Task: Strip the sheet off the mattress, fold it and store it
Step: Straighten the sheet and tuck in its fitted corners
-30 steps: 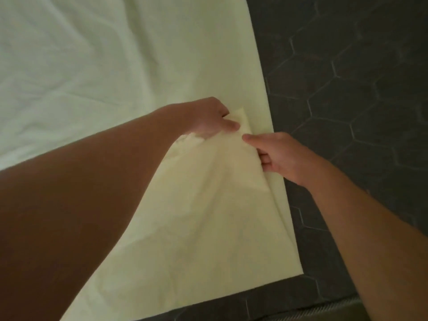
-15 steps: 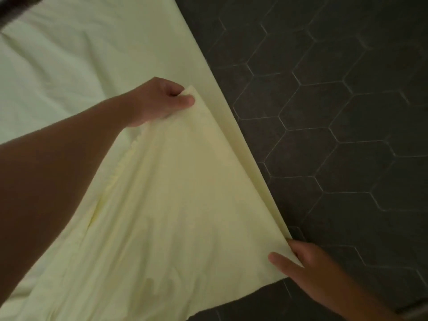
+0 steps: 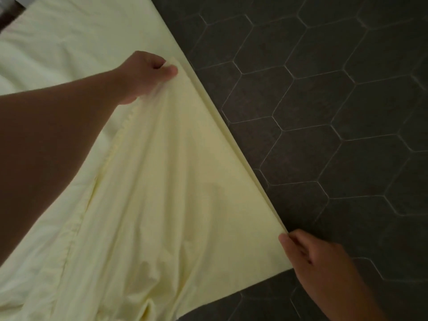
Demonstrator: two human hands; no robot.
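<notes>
A pale yellow sheet (image 3: pixel 166 205) lies spread over the left and middle of the head view, with a folded-over layer on top. My left hand (image 3: pixel 146 75) pinches the upper corner of that folded layer at the sheet's right edge. My right hand (image 3: pixel 315 256) grips the lower corner of the same edge, near the bottom right. The edge runs taut and straight between the two hands. An elastic hem (image 3: pixel 111 158) shows along the left side of the folded layer. My left forearm covers part of the sheet at the left.
Dark floor with hexagonal tiles (image 3: pixel 324 112) fills the right half, right beside the sheet's edge. A dark object (image 3: pixel 9 10) shows at the top left corner.
My right hand slid from beside my left hand down along the sheet's edge to the lower corner. The edge is now stretched between both hands. My left hand kept its pinch.
</notes>
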